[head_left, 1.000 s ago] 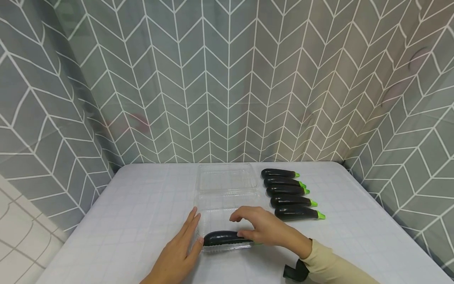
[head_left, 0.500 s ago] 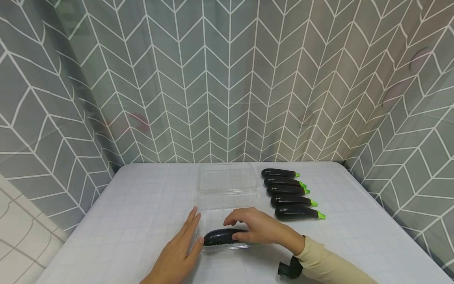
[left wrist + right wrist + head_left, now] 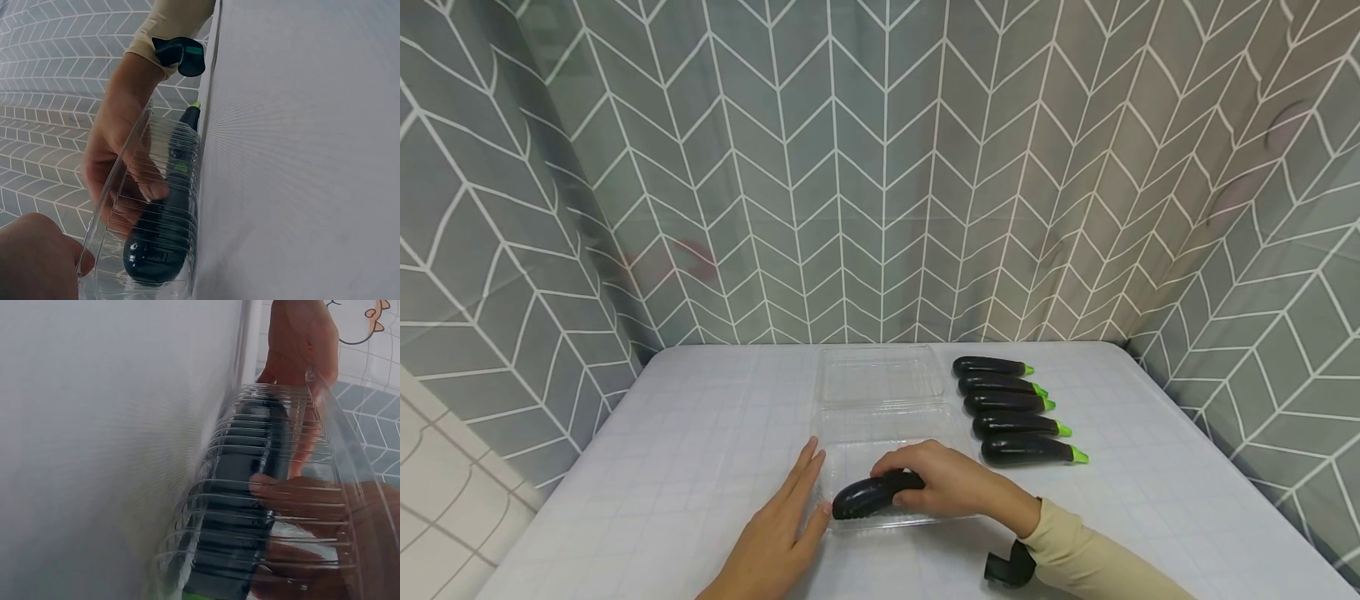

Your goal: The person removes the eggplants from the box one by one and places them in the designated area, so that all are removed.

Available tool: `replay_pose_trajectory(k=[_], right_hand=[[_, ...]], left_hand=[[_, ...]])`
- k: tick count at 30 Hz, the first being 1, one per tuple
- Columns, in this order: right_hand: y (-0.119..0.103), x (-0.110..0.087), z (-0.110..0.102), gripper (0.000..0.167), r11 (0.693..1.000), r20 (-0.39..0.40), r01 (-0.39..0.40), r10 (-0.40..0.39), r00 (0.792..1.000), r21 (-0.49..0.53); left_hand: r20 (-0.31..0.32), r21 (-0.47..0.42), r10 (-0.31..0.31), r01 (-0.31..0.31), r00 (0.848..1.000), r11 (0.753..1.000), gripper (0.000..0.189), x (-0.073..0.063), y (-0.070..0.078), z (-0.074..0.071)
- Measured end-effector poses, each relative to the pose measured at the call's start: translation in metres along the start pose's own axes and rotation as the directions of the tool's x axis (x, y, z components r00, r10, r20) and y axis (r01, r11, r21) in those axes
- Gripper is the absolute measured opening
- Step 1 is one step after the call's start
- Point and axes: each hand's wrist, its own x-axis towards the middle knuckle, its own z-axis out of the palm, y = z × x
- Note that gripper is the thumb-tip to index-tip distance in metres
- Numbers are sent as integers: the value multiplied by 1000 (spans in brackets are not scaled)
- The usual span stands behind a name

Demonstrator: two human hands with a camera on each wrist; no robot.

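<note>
A dark eggplant (image 3: 863, 498) lies at the near side of a clear plastic clamshell container (image 3: 895, 523), tilted slightly in the head view. My right hand (image 3: 943, 479) grips it near its stem end, thumb on the near side and fingers on the far side. The stem is hidden behind that hand in the head view. Ribbed clear wall covers the eggplant (image 3: 153, 253) in the left wrist view. My left hand (image 3: 777, 527) rests along the container's left side with fingers straight, its thumb at the near left corner.
The container's lid (image 3: 880, 375) lies folded back, away from me. Right of it, several more eggplants (image 3: 1028, 450) with green stems lie in a column on the white table (image 3: 715, 417). A black wrist camera (image 3: 1011, 567) sits under the right sleeve. Patterned curtains (image 3: 880, 167) surround the table.
My right hand has shifted slightly left and closed its fingers round the eggplant. The eggplant's right end has swung up and away from the near wall. My left hand stays put.
</note>
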Motion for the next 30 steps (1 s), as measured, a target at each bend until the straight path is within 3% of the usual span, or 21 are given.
replay_pose_trajectory(k=[16, 30], right_hand=[[4, -3, 0, 36, 997, -116, 75, -78, 990, -31], [1, -8, -6, 38, 995, -199, 97, -101, 975, -31]], left_hand=[[-11, 4, 20, -20, 1000, 1000, 62, -1, 0, 0], [-22, 7, 25, -25, 999, 1000, 63, 0, 0, 0]])
